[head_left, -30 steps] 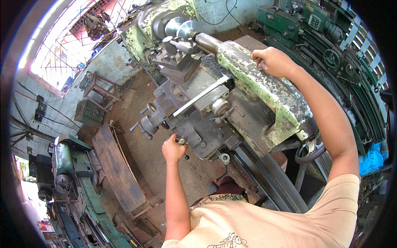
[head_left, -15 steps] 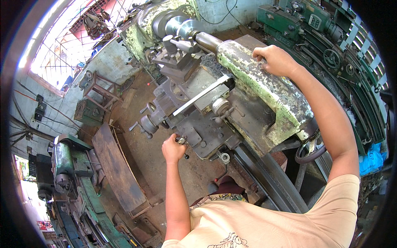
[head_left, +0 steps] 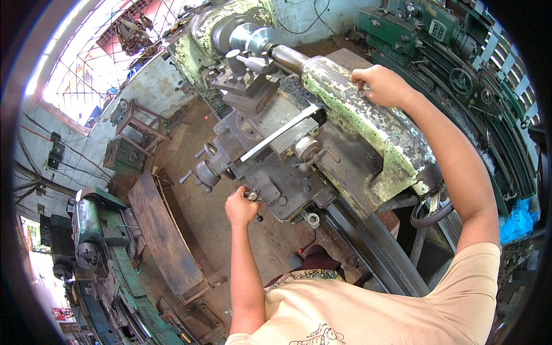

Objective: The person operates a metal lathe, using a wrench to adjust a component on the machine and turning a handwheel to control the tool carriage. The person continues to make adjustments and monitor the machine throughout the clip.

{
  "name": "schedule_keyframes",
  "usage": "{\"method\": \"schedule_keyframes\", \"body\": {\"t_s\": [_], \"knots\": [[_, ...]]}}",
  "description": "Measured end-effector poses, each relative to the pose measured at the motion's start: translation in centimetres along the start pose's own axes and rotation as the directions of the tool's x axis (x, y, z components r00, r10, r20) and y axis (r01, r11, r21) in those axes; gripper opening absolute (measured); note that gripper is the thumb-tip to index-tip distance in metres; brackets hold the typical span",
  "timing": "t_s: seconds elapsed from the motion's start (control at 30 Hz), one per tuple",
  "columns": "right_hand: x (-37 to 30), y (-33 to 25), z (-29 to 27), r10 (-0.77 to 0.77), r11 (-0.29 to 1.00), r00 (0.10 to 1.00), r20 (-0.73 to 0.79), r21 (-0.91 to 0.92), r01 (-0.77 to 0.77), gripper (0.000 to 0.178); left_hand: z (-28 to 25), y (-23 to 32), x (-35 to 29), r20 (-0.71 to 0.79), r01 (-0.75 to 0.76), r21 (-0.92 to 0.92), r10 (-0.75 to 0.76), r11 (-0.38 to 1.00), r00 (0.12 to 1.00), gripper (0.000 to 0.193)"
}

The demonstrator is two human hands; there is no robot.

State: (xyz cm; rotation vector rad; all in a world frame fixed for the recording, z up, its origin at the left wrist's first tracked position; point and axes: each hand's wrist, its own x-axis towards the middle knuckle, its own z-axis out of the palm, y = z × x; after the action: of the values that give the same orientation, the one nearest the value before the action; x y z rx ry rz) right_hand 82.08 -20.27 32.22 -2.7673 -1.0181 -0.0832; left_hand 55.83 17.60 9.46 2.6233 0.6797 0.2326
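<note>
I stand at a large old lathe. My left hand (head_left: 240, 207) is closed around a small handle on the front of the grey carriage apron (head_left: 287, 192). My right hand (head_left: 384, 86) rests on top of the worn green tailstock (head_left: 368, 132), fingers curled over its far edge. Ahead of the tailstock lies a round steel workpiece (head_left: 287, 56) held in the chuck (head_left: 230, 31). The tool post (head_left: 247, 77) stands on the carriage, just left of the workpiece.
A handwheel (head_left: 202, 172) sticks out left of the apron. A rusty steel plate (head_left: 164, 236) lies on the dirt floor at left, beside a second green lathe (head_left: 95, 230). More green machines (head_left: 437, 34) line the right. A metal stand (head_left: 135, 123) is near the wall.
Both hands stay where they were. The view has shifted only slightly; nothing on the lathe has visibly moved.
</note>
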Motion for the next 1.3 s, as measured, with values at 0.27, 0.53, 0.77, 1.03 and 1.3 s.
{"method": "schedule_keyframes", "body": {"t_s": [0.27,0.53,0.77,1.03,1.3], "knots": [[-0.18,-0.31,-0.05,0.018,1.000,1.000,-0.005,-0.010,-0.018,0.036,-0.05,0.10,-0.02,-0.003,-0.002,0.023,0.002,1.000,1.000,0.049],[-0.19,-0.44,-0.09,0.017,1.000,1.000,-0.008,-0.005,-0.017,0.035,0.07,-0.07,0.06,0.005,0.008,0.000,-0.008,1.000,1.000,0.050],[-0.23,-0.12,0.06,-0.029,1.000,0.999,-0.042,-0.007,0.029,0.032,0.19,-0.17,0.06,0.002,0.005,-0.008,-0.005,1.000,1.000,0.050],[-0.19,0.11,0.31,-0.034,0.999,0.998,-0.053,-0.018,0.033,0.032,0.10,-0.10,0.08,0.004,0.000,0.013,0.000,1.000,1.000,0.050],[-0.22,-0.18,0.08,-0.029,0.999,0.999,-0.042,-0.016,0.028,0.035,-0.05,0.09,0.07,0.013,0.010,0.006,-0.010,1.000,1.000,0.052]]}}
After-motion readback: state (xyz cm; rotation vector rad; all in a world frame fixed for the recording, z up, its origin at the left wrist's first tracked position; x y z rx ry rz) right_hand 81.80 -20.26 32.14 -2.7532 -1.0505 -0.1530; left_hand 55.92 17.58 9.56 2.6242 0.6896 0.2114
